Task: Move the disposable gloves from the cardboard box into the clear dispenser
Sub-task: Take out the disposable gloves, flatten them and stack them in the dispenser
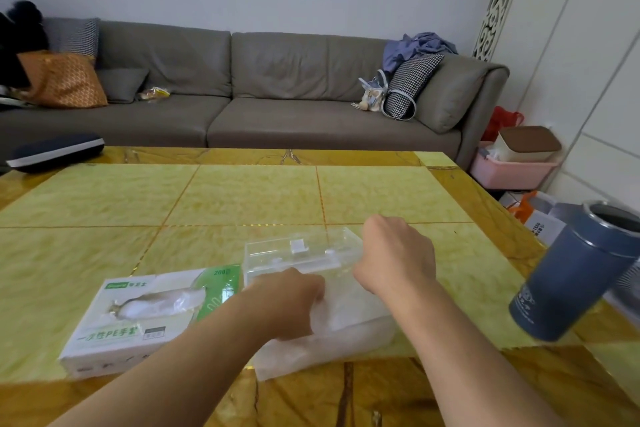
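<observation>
Head view, fingers (320, 291) hidden among gloves (349, 319)

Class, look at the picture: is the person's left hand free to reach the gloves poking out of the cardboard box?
Probably yes, once it lets go. The left hand is curled on the gloves in the dispenser. The box lies just to its left, slot up, with nothing over it.
</observation>
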The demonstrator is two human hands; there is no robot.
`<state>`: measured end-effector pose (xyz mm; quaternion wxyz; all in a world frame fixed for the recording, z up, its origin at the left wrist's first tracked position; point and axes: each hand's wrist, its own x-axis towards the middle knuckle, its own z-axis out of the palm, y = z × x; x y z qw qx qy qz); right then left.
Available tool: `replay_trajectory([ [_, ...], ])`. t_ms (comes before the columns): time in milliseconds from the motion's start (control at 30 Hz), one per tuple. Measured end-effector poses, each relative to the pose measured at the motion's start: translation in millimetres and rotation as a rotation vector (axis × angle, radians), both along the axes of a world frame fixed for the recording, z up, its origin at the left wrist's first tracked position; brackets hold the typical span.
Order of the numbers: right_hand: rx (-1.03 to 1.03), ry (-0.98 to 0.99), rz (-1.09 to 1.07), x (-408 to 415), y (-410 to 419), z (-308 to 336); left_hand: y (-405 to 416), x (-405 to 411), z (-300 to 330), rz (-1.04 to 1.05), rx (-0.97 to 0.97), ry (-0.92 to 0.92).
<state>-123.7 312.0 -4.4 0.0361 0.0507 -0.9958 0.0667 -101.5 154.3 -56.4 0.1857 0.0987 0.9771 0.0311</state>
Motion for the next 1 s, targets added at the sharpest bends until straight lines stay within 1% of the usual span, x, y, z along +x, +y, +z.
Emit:
replay_trajectory([
  [67,-0.177,0.033,0.064,6,-8,-2,1,2,0,-0.022,-0.021,0.033],
  [100,-0.311,-0.005,0.099,9,-13,-5,3,3,0,-0.035,-0.026,0.054],
  [133,-0.424,-0.088,0.121,12,-19,-9,4,4,1,-0.045,-0.036,0.071],
  [167,-0.484,-0.191,0.136,13,-23,-13,5,5,1,-0.052,-0.044,0.081],
  [200,-0.481,-0.292,0.143,14,-26,-17,5,6,1,-0.057,-0.046,0.083],
  [267,-0.367,-0.426,0.132,10,-25,-25,4,6,1,-0.066,-0.027,0.071],
  [400,-0.054,-0.503,0.11,-1,-23,-40,-3,2,-1,-0.018,0.059,0.002],
  [467,0.07,-0.557,0.131,-3,-26,-41,0,3,2,-0.033,0.057,0.06],
  [533,0.15,-0.644,0.162,-4,-29,-40,6,5,6,-0.043,0.105,0.162],
  [567,0.184,-0.678,0.181,-4,-30,-39,9,6,7,-0.016,0.148,0.181],
  [633,0.243,-0.71,0.206,-2,-31,-36,14,8,7,0.061,0.225,0.097],
  [667,0.252,-0.714,0.206,0,-31,-34,15,9,6,0.084,0.24,0.013],
  [733,0.217,-0.704,0.162,5,-30,-29,16,9,3,0.096,0.197,-0.145],
  [800,0.16,-0.687,0.133,7,-30,-29,15,7,5,0.105,0.16,-0.254],
  [867,0.136,-0.705,0.121,8,-30,-28,12,3,10,0.117,0.163,-0.371],
  [933,0.118,-0.699,0.117,10,-30,-26,8,0,15,0.126,0.141,-0.423],
  [1000,0.084,-0.661,0.108,12,-30,-26,6,-3,14,0.135,0.106,-0.402],
])
